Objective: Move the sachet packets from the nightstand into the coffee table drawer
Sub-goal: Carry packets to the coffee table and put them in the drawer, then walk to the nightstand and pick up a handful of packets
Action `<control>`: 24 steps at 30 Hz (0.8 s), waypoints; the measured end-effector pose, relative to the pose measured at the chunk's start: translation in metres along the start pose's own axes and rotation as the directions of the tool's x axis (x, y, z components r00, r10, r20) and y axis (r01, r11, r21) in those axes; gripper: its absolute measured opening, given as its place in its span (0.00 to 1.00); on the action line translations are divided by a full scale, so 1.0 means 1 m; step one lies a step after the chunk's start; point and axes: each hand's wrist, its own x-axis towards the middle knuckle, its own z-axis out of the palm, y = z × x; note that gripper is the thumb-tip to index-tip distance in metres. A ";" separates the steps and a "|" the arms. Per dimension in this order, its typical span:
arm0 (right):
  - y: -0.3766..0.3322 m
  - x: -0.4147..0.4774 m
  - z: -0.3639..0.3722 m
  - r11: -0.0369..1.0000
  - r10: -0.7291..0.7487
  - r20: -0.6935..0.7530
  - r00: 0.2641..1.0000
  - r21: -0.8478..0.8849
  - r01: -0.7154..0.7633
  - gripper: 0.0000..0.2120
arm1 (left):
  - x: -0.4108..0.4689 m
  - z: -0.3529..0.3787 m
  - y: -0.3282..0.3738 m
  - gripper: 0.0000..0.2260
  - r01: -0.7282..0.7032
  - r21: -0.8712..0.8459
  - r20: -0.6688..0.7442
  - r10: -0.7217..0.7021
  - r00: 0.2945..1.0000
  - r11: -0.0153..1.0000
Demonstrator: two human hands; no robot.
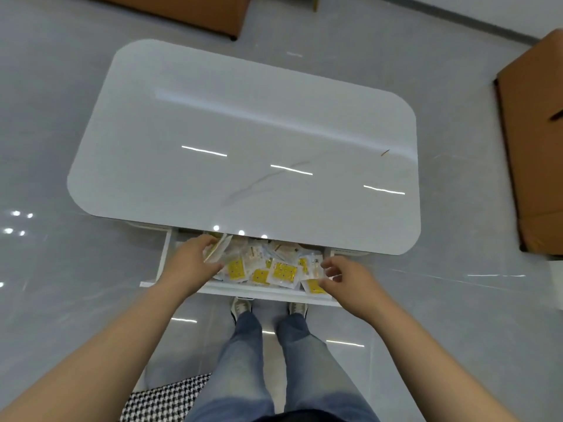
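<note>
The white desk (243, 132) fills the middle of the room from where I stand, glossy and bare on top. Its drawer (262, 292) is pulled out toward the person, who stands right against its front wall (shoes just under it). Only the near part of the drawer shows; the rest runs back beneath the desk's overhanging edge.

Inside lies a loose heap of sachets (275, 269), white and yellow, overlapping at all angles and covering most of the visible floor.

The left hand (189, 263) reaches in at the far-left corner, its fingers (207, 240) and thumb closed round a small sheaf (217, 249) of packets. The sheaf stands on edge and tilted, its long axis running from near-left up to far-right, its top close to the desk's lip. It hangs directly over the drawer and next to the heap, so I'd judge the coming move is simply to let go: the landing place lies straight below, not off to a side.

The right hand (350, 281) hovers over the near-right corner, fingers loosely half-curled with nothing plainly between them. One yellow sachet (313, 287) lies just beside its thumb; whether they touch, I cannot tell. For the release, the left hand is the one that matters.

The nightstand is out of sight.
</note>
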 end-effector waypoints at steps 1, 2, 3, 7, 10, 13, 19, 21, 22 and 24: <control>0.000 -0.001 0.001 1.000 0.008 0.002 1.000 0.004 -0.008 0.17 | -0.002 0.002 0.002 0.22 -0.017 0.016 0.011 0.016 1.000 1.000; -0.001 -0.002 0.002 1.000 0.016 0.003 1.000 0.009 -0.016 0.17 | -0.003 0.004 0.003 0.22 -0.035 0.039 0.024 0.034 0.999 0.999; -0.001 -0.003 0.003 1.000 0.022 0.003 1.000 0.011 -0.022 0.18 | -0.006 0.005 0.005 0.21 -0.053 0.073 0.044 0.050 0.998 0.996; -0.006 -0.008 0.006 0.999 0.029 -0.003 1.000 0.029 -0.028 0.17 | -0.017 0.005 0.008 0.21 -0.116 0.195 0.119 0.094 0.988 0.974; -0.010 -0.011 0.008 0.999 0.027 -0.016 1.000 0.038 -0.026 0.17 | -0.024 0.002 0.010 0.21 -0.160 0.253 0.163 0.121 0.979 0.954; -0.013 -0.017 0.006 0.997 0.030 -0.039 0.999 0.070 -0.027 0.17 | -0.030 -0.003 0.016 0.20 -0.204 0.281 0.190 0.155 0.970 0.938; -0.004 -0.041 -0.004 0.991 0.050 -0.114 0.992 0.130 -0.035 0.17 | -0.041 -0.007 0.055 0.20 -0.329 0.327 0.208 0.272 0.940 0.886; 0.004 -0.053 -0.013 0.995 0.059 -0.158 0.986 0.092 -0.045 0.17 | -0.045 -0.006 0.078 0.19 -0.391 0.351 0.219 0.332 0.918 0.851; 0.009 -0.060 -0.018 0.996 0.062 -0.179 0.982 0.072 -0.050 0.17 | -0.047 -0.005 0.090 0.19 -0.424 0.364 0.228 0.362 0.904 0.830; 0.020 -0.073 -0.030 0.997 0.066 -0.222 0.973 0.048 -0.056 0.17 | -0.053 -0.001 0.116 0.19 -0.482 0.382 0.244 0.417 0.876 0.789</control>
